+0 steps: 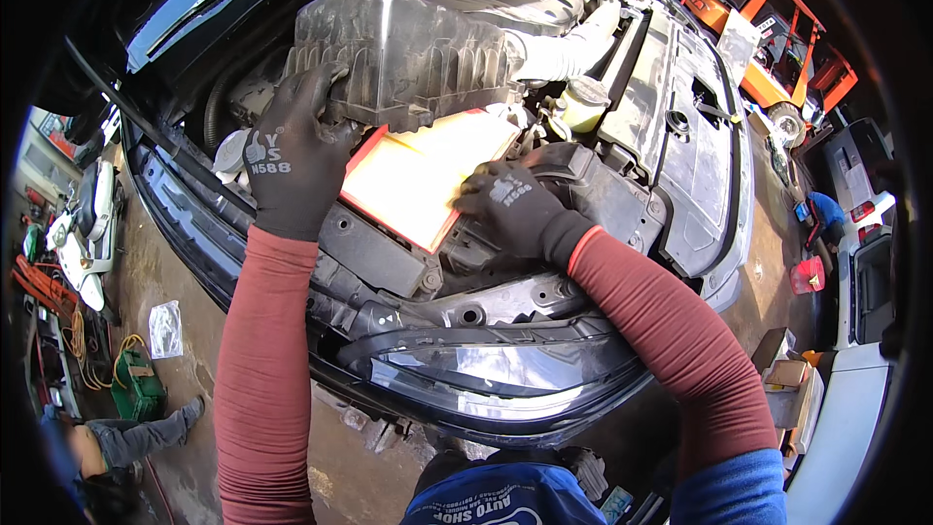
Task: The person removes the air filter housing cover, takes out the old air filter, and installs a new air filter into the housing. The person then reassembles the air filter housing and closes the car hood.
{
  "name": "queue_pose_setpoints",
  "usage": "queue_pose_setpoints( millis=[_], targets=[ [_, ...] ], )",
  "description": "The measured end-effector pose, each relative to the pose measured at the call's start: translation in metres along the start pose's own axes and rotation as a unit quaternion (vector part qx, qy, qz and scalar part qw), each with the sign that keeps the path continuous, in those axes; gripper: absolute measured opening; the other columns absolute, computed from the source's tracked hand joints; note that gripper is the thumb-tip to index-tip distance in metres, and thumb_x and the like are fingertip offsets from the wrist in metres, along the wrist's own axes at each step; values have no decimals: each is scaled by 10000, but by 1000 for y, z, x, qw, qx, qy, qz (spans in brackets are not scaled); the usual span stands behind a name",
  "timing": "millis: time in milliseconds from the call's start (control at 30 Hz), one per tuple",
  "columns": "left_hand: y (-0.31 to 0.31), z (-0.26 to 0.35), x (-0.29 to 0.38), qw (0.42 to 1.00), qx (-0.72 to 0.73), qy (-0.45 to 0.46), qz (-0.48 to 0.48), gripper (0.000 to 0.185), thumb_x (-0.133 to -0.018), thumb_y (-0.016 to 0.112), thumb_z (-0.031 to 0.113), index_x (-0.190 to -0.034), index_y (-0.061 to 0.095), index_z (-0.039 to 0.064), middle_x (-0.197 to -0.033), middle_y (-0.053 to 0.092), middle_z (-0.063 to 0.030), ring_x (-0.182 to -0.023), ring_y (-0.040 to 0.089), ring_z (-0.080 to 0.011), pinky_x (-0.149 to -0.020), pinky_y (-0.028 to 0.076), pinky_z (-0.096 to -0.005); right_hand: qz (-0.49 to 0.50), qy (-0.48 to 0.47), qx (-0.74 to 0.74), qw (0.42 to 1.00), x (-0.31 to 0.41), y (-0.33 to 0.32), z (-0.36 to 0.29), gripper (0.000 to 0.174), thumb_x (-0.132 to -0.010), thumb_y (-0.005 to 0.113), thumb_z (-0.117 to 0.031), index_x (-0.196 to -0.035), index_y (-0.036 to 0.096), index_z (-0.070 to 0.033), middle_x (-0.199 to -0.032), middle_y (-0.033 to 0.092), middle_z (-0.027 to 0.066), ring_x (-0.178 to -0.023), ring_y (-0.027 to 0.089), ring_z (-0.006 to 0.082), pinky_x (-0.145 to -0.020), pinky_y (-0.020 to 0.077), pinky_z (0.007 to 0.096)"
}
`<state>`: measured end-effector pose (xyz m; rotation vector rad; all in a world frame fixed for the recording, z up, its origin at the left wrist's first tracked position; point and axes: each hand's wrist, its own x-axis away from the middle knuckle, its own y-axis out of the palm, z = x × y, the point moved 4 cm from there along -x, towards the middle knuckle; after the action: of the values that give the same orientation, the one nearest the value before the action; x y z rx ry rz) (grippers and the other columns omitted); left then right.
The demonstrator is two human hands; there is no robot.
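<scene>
My left hand (302, 146), in a black work glove, grips the lower left corner of a dark plastic air filter housing cover (408, 58) and holds it tilted up. A ribbed intake hose (557, 55) joins the cover on its right. Below the cover lies a panel air filter (430, 175) with a red-orange rim, bright in the sun. My right hand (514, 204), gloved too, is at the filter's right edge with its fingers bent; whether it grips the filter cannot be told.
A headlight (488, 372) and the car's front edge lie nearest me. A coolant reservoir (583, 106) stands right of the filter. A hood prop rod (160, 135) crosses at left. Another person's leg (146, 434) shows at lower left; a crouching person (825, 215) is at far right.
</scene>
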<state>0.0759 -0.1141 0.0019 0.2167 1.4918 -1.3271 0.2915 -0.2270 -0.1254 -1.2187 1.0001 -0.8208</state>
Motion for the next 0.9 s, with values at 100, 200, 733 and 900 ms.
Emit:
queue_pose_setpoints(
  millis=[100,200,733,900],
  targets=[
    [0,0,2,1000,15,5,27,601,-713,802,29,-1297,658,46,-1218,699,-186,-1080,704,-366,-901,565,-424,20,-93,-132,987,6,-4,-25,349,-879,651,-230,-1217,712,-167,-1185,662,91,-1207,597,298,-1018,467,479],
    [2,-3,0,999,22,24,29,599,-701,797,7,-1284,666,51,-1190,704,-181,-1033,708,-345,-883,565,-412,-71,-78,-52,993,2,0,-34,380,-868,713,-281,-1235,724,-183,-1284,623,103,-1224,588,301,-1043,454,484],
    [1,1,-3,997,71,14,15,569,-709,748,-64,-1265,668,25,-1144,700,-145,-941,714,-260,-842,575,-344,-63,-89,-131,985,-20,8,-47,301,-851,720,-296,-1103,747,-133,-1120,670,75,-1100,625,267,-968,490,437],
    [-1,2,-2,999,13,30,17,600,-689,814,-12,-1266,657,38,-1155,696,-163,-956,702,-333,-826,563,-401,-25,-82,-132,988,-12,3,-47,344,-855,712,-299,-1144,719,-114,-1165,674,107,-1112,625,284,-971,490,451]
  ],
)
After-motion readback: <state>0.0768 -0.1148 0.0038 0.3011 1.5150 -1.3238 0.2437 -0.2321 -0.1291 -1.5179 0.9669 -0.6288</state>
